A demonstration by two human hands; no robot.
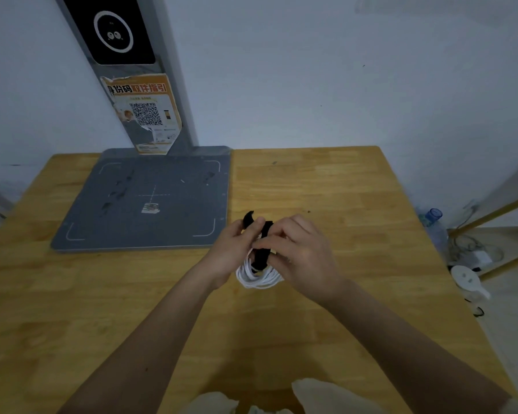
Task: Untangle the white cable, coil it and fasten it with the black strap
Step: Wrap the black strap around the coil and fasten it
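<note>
1. Holding a bundle of thin white cable (259,277) just above the pale wooden counter (326,186), near its middle and just right of the flat grey mat with white corner marks (150,198).
2. Judged untangled and coiled already: strands lying in neat parallel loops below the hands, no loose end trailing over the counter in view.
3. Wrapping in hand now: flat black fabric strap (260,252) running up across the top of the coil, between the two hands.
4. Left hand (237,249): grip closed, fingers and thumb pinching one end of the strap, with a curled black tip sticking up above the knuckles.
5. Right hand (299,249): grip closed too, fingers curled over the strap and the upper part of the coil, pressing the two together; exact finger contact hidden behind the back of the hand.
6. Not yet fastened, as far as can be judged: one strap end free and raised, not lying flat against the band.
7. Left to do: pulling the free end snug round the bundle, pressing it down on itself to close, then setting the tied coil on the counter.
8. Cannot tell how many turns of strap already circle the coil, nor where the cable plugs sit: both hidden by the hands.
</note>
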